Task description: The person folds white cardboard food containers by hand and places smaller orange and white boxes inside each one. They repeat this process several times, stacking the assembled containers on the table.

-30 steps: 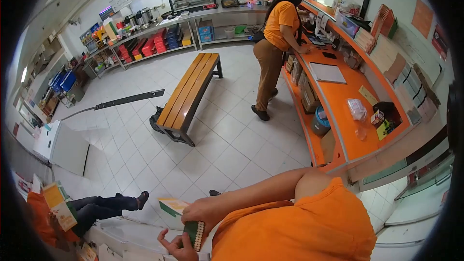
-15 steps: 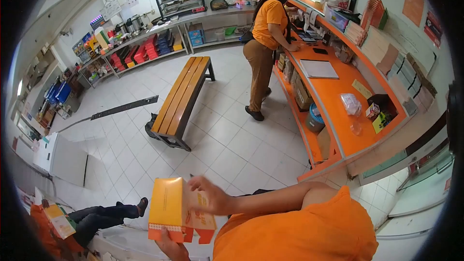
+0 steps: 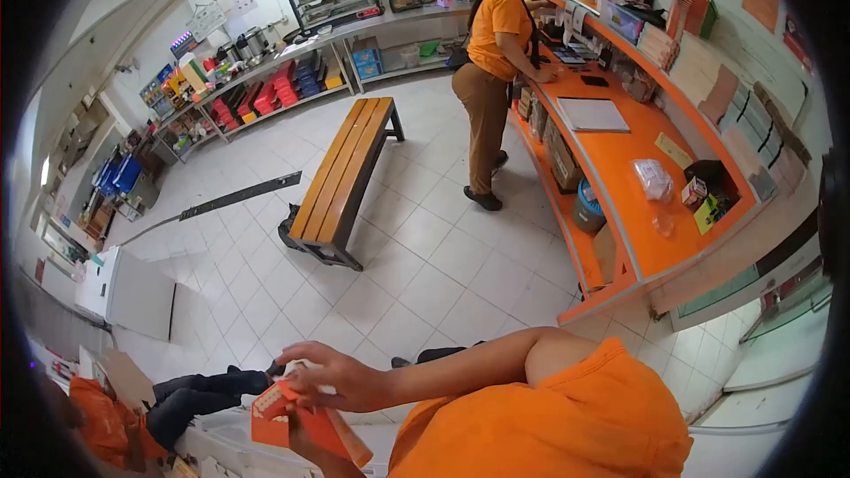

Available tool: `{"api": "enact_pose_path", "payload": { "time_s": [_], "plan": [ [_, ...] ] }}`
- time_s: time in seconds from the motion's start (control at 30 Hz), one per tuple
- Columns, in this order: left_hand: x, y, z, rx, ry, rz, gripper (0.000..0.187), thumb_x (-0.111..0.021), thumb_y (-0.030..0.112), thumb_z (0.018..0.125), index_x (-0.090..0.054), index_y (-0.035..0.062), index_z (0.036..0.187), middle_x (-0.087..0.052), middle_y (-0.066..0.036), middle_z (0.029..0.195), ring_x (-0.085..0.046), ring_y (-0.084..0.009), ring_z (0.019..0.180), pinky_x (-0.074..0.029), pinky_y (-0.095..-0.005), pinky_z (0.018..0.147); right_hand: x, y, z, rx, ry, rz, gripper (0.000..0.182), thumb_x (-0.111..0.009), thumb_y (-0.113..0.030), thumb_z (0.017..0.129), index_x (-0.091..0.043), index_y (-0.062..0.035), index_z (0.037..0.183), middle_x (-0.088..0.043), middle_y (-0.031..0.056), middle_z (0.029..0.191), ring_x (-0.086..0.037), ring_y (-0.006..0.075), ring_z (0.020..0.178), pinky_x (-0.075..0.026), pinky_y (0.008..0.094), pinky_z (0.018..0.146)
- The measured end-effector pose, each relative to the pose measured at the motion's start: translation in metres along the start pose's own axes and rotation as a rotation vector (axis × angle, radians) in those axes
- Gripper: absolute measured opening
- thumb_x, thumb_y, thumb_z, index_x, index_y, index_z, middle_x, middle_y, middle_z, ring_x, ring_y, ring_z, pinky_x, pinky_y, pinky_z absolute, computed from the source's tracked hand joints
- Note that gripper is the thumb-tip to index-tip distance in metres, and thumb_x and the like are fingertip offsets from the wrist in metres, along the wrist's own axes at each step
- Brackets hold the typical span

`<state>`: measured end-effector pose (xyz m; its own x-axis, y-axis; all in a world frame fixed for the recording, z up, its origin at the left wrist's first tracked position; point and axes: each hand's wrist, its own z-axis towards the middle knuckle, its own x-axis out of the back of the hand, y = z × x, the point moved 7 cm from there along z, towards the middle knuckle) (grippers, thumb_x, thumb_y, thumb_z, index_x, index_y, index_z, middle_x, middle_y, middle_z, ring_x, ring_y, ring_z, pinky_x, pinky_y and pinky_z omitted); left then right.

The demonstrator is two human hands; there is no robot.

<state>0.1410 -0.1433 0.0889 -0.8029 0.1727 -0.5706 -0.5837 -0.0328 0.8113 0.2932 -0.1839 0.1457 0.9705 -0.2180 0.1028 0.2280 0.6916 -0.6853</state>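
Observation:
A red-orange and white cardboard box [image 3: 270,429], its edge patterned with small pale shapes, is held low in front of my body. My left hand [image 3: 310,444] grips it from below, partly hidden by the carton. Across its upper edge lies my right hand [image 3: 341,379], fingers bent over the cardboard; something whitish shows between them, too blurred to make out. My right arm reaches in from the orange sleeve [image 3: 611,381].
A co-worker [image 3: 500,35] stands at the orange counter [image 3: 620,159]. A wooden bench [image 3: 350,168] stands mid-floor. Another person in orange [image 3: 97,420] is at lower left, near a white chest [image 3: 133,292]. Steel shelves [image 3: 398,18] line the far wall.
The box has turned and tipped, so its yellow face no longer shows. My right hand has moved left onto its edge. The lower-left person's hands and papers have shifted; the view has swung slightly.

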Motion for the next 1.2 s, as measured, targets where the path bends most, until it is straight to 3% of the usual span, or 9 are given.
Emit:
{"api": "enact_pose_path", "payload": {
  "time_s": [0.33,0.43,0.53,0.6,0.67,0.77,0.9,0.97,1.2],
  "plan": [
    [0.044,-0.035,-0.026,0.063,0.148,0.306,0.038,-0.047,0.031,0.109,-0.054,-0.0025,0.126,-0.062,-0.013,0.111,-0.066,-0.0217,0.098,-0.056,-0.0342,0.077,-0.008,0.005,-0.021,0.125,-0.053,-0.049,0.015,-0.072,-0.014,0.094,-0.062,-0.0086,0.083,-0.058,0.0121,0.116,-0.055,0.0364,0.125,-0.040,0.0567,0.109],
    [0.011,-0.005,-0.045,-0.386,-0.059,1.098,0.039,-0.050,0.031,0.108,-0.055,-0.0038,0.123,-0.063,-0.013,0.113,-0.065,-0.0214,0.100,-0.056,-0.0341,0.079,-0.016,0.020,-0.024,-0.038,-0.187,-0.077,0.016,-0.075,-0.018,0.093,-0.061,-0.0118,0.098,-0.054,0.0163,0.122,-0.051,0.0380,0.130,-0.039,0.0544,0.109],
    [0.040,-0.017,-0.030,0.218,0.012,0.496,0.037,-0.069,0.007,0.093,-0.057,-0.0040,0.126,-0.065,-0.015,0.121,-0.066,-0.0204,0.106,-0.053,-0.0347,0.093,-0.012,0.009,-0.018,-0.046,-0.228,-0.270,0.038,-0.082,-0.026,0.085,-0.059,-0.0158,0.114,-0.057,0.0172,0.119,-0.053,0.0380,0.121,-0.039,0.0492,0.105],
    [0.056,-0.015,-0.043,0.899,-0.400,1.262,0.060,-0.083,0.020,0.085,-0.052,0.0002,0.132,-0.060,-0.019,0.133,-0.060,-0.0283,0.120,-0.048,-0.0396,0.101,0.001,-0.017,-0.011,0.166,-0.274,-0.403,0.048,-0.079,-0.033,0.088,-0.053,-0.0147,0.124,-0.057,0.0170,0.122,-0.053,0.0375,0.121,-0.039,0.0492,0.104],
    [0.112,-0.039,-0.048,0.203,-0.711,1.419,0.047,-0.068,0.017,0.099,-0.049,0.0048,0.141,-0.065,-0.003,0.088,-0.058,-0.0177,0.079,-0.050,-0.0342,0.076,0.001,-0.009,-0.014,0.257,-0.277,-0.475,0.040,-0.073,-0.034,0.094,-0.055,-0.0096,0.119,-0.060,0.0168,0.116,-0.055,0.0347,0.114,-0.038,0.0492,0.103],
    [0.072,-0.020,-0.062,0.279,-0.356,0.949,0.037,-0.069,0.012,0.099,-0.057,0.0041,0.133,-0.060,0.001,0.079,-0.052,-0.0106,0.071,-0.043,-0.0262,0.067,-0.009,0.039,-0.037,-0.527,-0.650,0.018,0.026,-0.061,-0.026,0.101,-0.055,-0.0063,0.116,-0.062,0.0175,0.111,-0.062,0.0333,0.104,-0.048,0.0454,0.093],
    [0.039,0.001,-0.075,0.397,-0.225,0.863,0.051,-0.068,0.006,0.098,-0.047,0.0061,0.144,-0.058,0.002,0.077,-0.048,-0.0065,0.069,-0.037,-0.0206,0.061,0.007,0.040,-0.043,-0.376,-0.262,0.028,0.021,-0.061,-0.021,0.100,-0.054,-0.0068,0.113,-0.063,0.0172,0.103,-0.063,0.0338,0.093,-0.049,0.0463,0.081],
    [0.028,0.001,-0.082,0.413,-0.238,0.854,0.057,-0.068,0.005,0.097,-0.041,0.0067,0.147,-0.059,0.001,0.077,-0.049,-0.0067,0.069,-0.037,-0.0205,0.062,-0.027,0.039,-0.073,-0.394,-0.964,-0.240,0.023,-0.062,-0.018,0.097,-0.050,-0.0082,0.114,-0.065,0.0173,0.095,-0.064,0.0357,0.086,-0.049,0.0474,0.078],
    [0.017,0.008,-0.072,0.172,-0.478,1.055,0.065,-0.070,0.009,0.097,-0.035,0.0076,0.152,-0.066,-0.006,0.084,-0.061,-0.0160,0.080,-0.049,-0.0302,0.077,-0.024,0.022,-0.081,-0.471,-1.296,-0.049,0.023,-0.063,-0.023,0.095,-0.064,-0.0005,0.098,-0.070,0.0221,0.096,-0.064,0.0397,0.074,-0.050,0.0471,0.069]
  ]
}}
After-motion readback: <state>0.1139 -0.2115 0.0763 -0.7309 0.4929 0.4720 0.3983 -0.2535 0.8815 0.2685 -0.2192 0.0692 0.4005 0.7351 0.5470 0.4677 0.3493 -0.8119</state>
